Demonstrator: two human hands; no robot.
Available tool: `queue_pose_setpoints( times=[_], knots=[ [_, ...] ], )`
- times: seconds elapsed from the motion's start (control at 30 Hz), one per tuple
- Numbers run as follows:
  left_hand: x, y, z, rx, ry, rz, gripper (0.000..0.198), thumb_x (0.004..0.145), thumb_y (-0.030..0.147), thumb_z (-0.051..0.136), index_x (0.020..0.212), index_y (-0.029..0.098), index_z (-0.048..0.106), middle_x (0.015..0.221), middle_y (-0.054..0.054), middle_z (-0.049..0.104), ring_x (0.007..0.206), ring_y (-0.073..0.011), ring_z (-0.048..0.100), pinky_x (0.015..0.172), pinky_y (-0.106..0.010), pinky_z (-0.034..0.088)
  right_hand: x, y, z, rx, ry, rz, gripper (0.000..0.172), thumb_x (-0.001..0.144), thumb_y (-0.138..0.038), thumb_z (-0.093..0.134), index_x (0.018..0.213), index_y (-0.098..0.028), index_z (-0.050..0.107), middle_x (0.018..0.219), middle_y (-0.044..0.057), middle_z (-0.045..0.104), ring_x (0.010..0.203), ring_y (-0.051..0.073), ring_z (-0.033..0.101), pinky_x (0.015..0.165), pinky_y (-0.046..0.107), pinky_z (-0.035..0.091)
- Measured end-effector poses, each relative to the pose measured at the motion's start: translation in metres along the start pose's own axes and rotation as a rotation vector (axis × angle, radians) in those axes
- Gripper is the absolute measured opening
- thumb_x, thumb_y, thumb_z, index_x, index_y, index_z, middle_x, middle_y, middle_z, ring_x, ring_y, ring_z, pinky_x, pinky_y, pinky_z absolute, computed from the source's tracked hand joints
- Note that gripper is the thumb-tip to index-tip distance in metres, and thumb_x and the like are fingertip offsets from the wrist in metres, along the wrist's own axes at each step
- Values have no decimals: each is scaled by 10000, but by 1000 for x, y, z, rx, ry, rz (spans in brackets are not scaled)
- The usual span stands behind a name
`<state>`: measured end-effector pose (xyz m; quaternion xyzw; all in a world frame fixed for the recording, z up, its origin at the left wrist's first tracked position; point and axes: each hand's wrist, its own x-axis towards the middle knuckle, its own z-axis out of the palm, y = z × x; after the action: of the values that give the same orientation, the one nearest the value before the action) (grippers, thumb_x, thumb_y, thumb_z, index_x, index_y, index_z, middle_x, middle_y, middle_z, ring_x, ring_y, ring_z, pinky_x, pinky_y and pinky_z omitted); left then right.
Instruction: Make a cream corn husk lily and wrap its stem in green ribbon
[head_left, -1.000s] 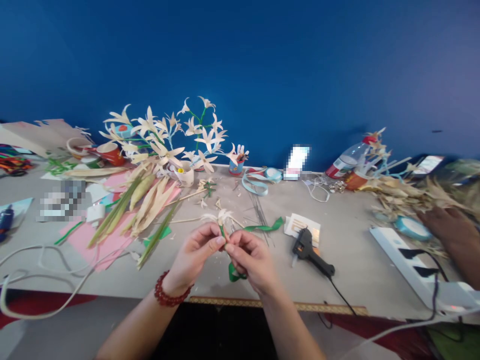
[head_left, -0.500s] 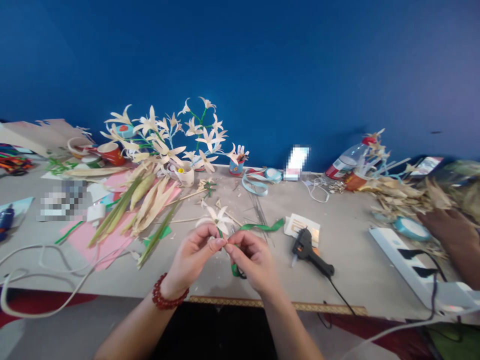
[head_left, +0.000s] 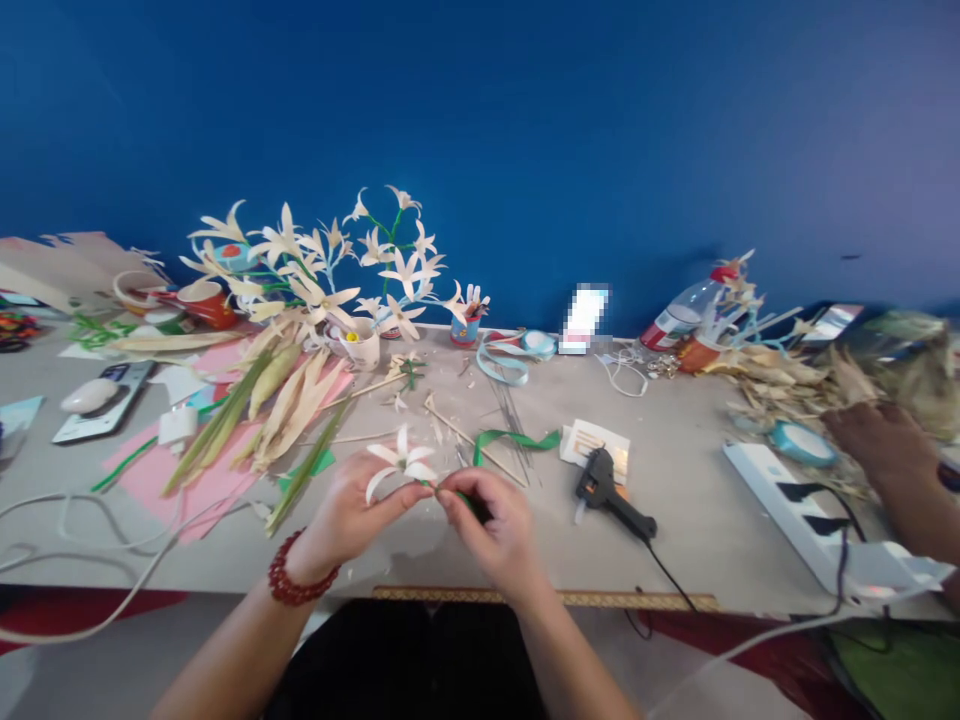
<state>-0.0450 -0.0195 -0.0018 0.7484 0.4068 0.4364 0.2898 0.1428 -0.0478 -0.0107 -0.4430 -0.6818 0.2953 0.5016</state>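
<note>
A white husk flower point(head_left: 403, 463) with long pointed petals faces up in front of me, tilted toward the left. My left hand point(head_left: 346, 515) is closed on it, thumb and fingers pinching just under the petals. At the green-wrapped stem, my right hand point(head_left: 495, 530) is pinched shut close to the left thumb tip. A green ribbon point(head_left: 525, 440) runs out of the right hand and loops over the table to the right. The fingers hide most of the stem.
Many similar flowers point(head_left: 322, 295) stand in a cup at the back left. Dried husks point(head_left: 292, 410) lie on pink paper. A black glue gun point(head_left: 615, 500) rests right, near a white power strip point(head_left: 787, 530). Another person's hand point(head_left: 877, 440) is among husks at far right.
The flower has tipped over toward the left and come nearer to me. My left hand has shifted left, and the other person's hand has turned and moved over the husks.
</note>
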Motion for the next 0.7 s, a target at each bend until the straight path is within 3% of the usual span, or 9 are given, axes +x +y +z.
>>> queue_pose_setpoints(
  times=[0.13,0.33,0.47,0.57,0.63,0.7],
  knots=[
    [0,-11,9,-109,20,75,83,863,247,630,855,193,694,848,-68,725,848,-227,685,851,-381,542,-5,6,0,-27,38,-105,54,885,-169,594,877,-208,631,745,21,669,651,146,616,623,254,497],
    [3,-13,24,-318,201,95,43,839,227,652,830,206,690,794,-51,695,837,-231,663,850,-424,544,-24,16,-4,-185,78,-396,253,841,-60,566,1017,-233,619,783,69,678,730,203,637,660,338,533],
    [2,-15,38,-464,281,79,53,836,229,658,812,221,704,744,-28,686,778,-214,653,832,-442,550,-34,20,-3,-231,76,-410,269,849,-84,581,1065,-238,628,819,83,696,702,205,633,625,348,529],
    [1,-18,43,-472,328,48,74,819,266,680,769,214,695,711,-24,679,753,-210,649,827,-443,550,-41,23,-8,-261,-34,-426,272,840,-259,683,1109,-254,645,931,86,722,847,247,656,769,419,549],
    [0,-21,43,-455,333,34,94,818,276,679,754,208,690,707,-28,679,748,-212,649,839,-451,547,-46,28,-21,-289,-100,-445,393,818,-383,709,1181,-251,633,1072,109,705,1004,293,635,886,475,522],
    [0,-24,42,-455,323,50,67,826,241,667,774,209,694,724,-28,678,752,-209,647,861,-458,538,-54,40,-42,-346,-57,-385,419,846,-348,671,1246,-242,601,1168,131,664,1079,303,610,921,479,509]
  ],
)
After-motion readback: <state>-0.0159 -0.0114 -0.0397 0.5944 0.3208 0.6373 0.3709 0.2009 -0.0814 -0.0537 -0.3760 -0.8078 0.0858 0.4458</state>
